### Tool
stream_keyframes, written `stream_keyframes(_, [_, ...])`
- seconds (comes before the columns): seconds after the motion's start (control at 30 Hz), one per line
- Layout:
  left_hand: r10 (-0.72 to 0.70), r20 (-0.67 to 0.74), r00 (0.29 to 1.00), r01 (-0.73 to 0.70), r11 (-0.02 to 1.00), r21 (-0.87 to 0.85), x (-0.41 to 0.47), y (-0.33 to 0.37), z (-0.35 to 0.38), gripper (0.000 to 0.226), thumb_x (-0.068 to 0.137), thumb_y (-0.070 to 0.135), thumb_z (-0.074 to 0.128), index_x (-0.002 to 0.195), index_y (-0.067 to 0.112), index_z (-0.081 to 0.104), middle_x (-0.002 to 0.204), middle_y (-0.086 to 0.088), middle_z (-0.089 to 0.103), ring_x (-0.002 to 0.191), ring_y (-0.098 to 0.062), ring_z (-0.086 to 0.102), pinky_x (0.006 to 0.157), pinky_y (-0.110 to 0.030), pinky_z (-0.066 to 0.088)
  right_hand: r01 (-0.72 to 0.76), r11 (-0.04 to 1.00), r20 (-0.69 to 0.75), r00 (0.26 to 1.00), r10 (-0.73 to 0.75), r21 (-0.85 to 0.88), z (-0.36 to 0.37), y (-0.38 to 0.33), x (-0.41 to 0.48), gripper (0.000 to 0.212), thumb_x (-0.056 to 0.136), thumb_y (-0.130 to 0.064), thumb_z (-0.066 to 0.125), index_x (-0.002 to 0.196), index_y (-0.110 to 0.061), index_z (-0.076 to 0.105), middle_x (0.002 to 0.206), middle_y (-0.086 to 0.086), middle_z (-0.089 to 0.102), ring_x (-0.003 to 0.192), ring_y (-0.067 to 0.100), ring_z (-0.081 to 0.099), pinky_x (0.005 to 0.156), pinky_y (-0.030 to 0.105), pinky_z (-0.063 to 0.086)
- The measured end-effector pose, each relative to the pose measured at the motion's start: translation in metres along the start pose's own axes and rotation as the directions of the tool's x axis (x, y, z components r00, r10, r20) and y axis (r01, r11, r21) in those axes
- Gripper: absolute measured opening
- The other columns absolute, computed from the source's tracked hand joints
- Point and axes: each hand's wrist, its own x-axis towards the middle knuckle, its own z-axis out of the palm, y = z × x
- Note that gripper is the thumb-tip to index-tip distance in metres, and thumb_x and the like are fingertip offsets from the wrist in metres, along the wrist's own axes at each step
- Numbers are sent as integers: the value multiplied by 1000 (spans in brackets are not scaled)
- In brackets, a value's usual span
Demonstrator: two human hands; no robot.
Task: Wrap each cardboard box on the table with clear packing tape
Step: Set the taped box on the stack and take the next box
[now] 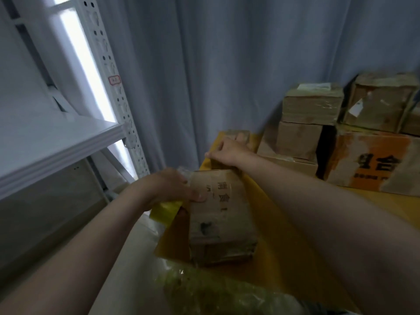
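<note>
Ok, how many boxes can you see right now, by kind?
box being taped: 1
plain boxes stacked behind: 4
orange-printed box: 1
total: 6; a sliver at the right edge is left uncounted

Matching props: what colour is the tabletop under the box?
Yellow tabletop, seen in the head view.

A yellow-topped counter [272, 258] carries a taped cardboard box [220, 223], which lies under the left hand [172, 189] and reaches as far as the right hand [227, 148]. To the right of the right hand, plain cartons [300, 142] are stacked beside an orange-printed carton [375, 169]. Nearer than the left hand lies crumpled clear plastic [216, 292]. A blurred yellow object [167, 209] sits just below that hand.
</note>
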Motion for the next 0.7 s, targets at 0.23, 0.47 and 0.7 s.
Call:
stream_keyframes(0.23, [-49, 91, 995, 59, 993, -102, 8, -1, 0, 49, 67, 43, 90, 101, 11, 75, 78, -2, 79, 67, -16, 74, 69, -31, 63, -73, 997, -34, 997, 73, 7, 25, -7, 32, 90, 76, -70, 62, 149, -22, 40, 155, 12, 41, 140, 39, 42, 108, 48, 44])
stream_keyframes(0.47, [-58, -46, 997, 50, 984, -171, -17, 3, 10, 43, 71, 44, 89, 97, 13, 74, 92, -4, 77, 85, -19, 72, 76, -32, 58, 221, 902, -333, 938, -93, 371, -19, -10, -30, 49, 83, -54, 70, 116, -23, 51, 130, 0, 35, 101, 22, 57, 88, 37, 52])
stream_keyframes(0.7, [-36, -339, 940, -68, 955, -289, -62, 18, 19, 36, 84, 24, 84, 93, 12, 52, 94, -13, 69, 83, -33, 74, 81, -51, 62, 199, 334, -251, 961, 117, 921, -45, 20, -155, 30, 96, -41, 62, 117, -20, 58, 110, 1, 62, 108, 24, 62, 82, 35, 51])
